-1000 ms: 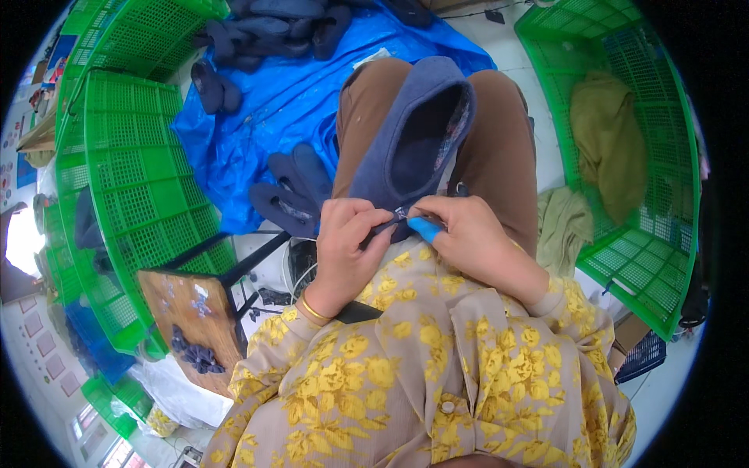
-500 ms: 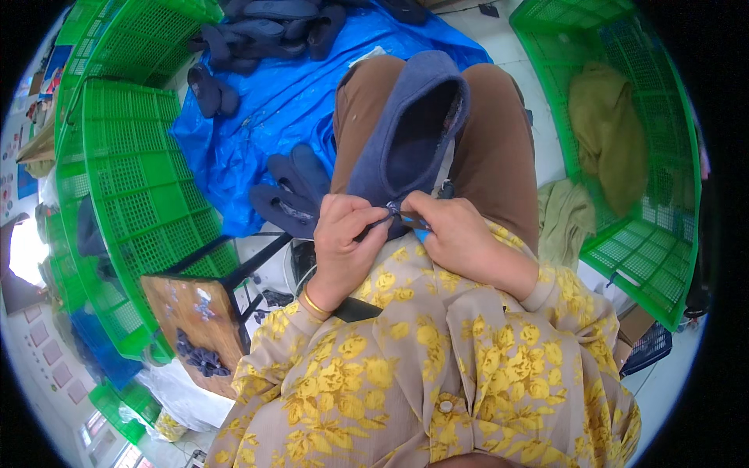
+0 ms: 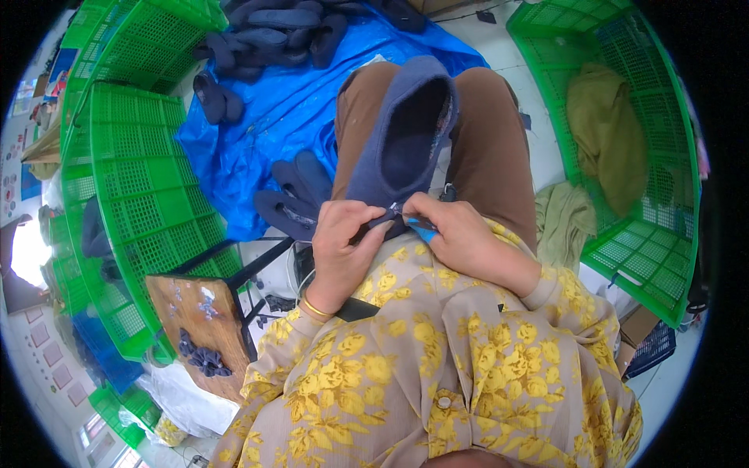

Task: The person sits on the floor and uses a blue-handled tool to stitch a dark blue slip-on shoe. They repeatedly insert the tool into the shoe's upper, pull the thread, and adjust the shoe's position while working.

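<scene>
A dark blue slipper stands toe-up on my lap between my knees, its opening facing me. At its heel end, my left hand is closed, with thumb and fingers pinching the heel edge. My right hand meets it there, thumb and fingers pressed together at the same spot. Something blue shows at the fingers of my right hand. A small dark tip pokes out above that hand; what it belongs to is hidden. A small pale bit shows between the fingertips.
Several dark slippers are heaped on a blue sheet ahead, with a few more nearer my left knee. Green crates stand left and right. A wooden stool top with dark bows is near my left elbow.
The view has shifted slightly. Both hands stay at the slipper's heel, with only a small shift of the right fingers, where more of the blue shows.
</scene>
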Demonstrator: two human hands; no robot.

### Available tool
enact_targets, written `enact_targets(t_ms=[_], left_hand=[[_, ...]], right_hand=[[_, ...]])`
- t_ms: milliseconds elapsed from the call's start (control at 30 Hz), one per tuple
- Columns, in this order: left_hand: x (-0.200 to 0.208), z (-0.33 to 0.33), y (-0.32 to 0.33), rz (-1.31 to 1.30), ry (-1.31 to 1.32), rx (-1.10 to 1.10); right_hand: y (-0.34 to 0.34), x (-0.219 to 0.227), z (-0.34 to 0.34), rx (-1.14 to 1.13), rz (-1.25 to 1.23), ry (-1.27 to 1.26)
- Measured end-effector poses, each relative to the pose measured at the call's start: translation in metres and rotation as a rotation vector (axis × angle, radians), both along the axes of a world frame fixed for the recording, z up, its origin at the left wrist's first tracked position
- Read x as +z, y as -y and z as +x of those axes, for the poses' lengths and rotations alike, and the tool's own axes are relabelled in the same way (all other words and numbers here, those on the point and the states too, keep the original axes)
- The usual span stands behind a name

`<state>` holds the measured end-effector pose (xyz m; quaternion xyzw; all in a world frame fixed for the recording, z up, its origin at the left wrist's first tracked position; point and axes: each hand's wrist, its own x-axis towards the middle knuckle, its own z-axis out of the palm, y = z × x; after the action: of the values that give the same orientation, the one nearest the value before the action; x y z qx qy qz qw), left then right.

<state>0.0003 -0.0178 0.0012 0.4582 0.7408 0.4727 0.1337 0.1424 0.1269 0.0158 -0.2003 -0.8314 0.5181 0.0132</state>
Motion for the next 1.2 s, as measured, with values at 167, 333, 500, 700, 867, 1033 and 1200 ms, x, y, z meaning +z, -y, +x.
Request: enact_targets(t_ms=[167,333,500,700,867,1033,1200], left_hand=[[-0.001,-0.002,0.001,-0.025,-0.028,-0.032],[-0.003,-0.004,0.002,-0.021,-0.019,-0.063],[-0.002,-0.003,0.001,-0.01,-0.008,-0.093],[0.002,0.0,0.0,-0.029,0.0,-0.032],[-0.005,-0.004,-0.005,-0.029,-0.024,-0.064],[-0.002,-0.001,-0.005,-0.02,0.003,-0.09],[-0.01,-0.001,-0.005,-0.001,0.001,-0.097]], right_hand=[[0.002,-0.009,0.0,-0.033,-0.004,-0.029],[0.006,-0.014,-0.005,-0.068,-0.028,-0.059],[0.009,-0.023,-0.008,-0.088,0.02,-0.082],[0.003,-0.014,-0.006,-0.032,-0.067,-0.023],[-0.002,-0.022,-0.01,-0.076,-0.083,-0.072],[-0.002,-0.021,-0.013,-0.048,-0.142,-0.029],[0.002,-0.026,-0.016,-0.017,-0.152,-0.119]])
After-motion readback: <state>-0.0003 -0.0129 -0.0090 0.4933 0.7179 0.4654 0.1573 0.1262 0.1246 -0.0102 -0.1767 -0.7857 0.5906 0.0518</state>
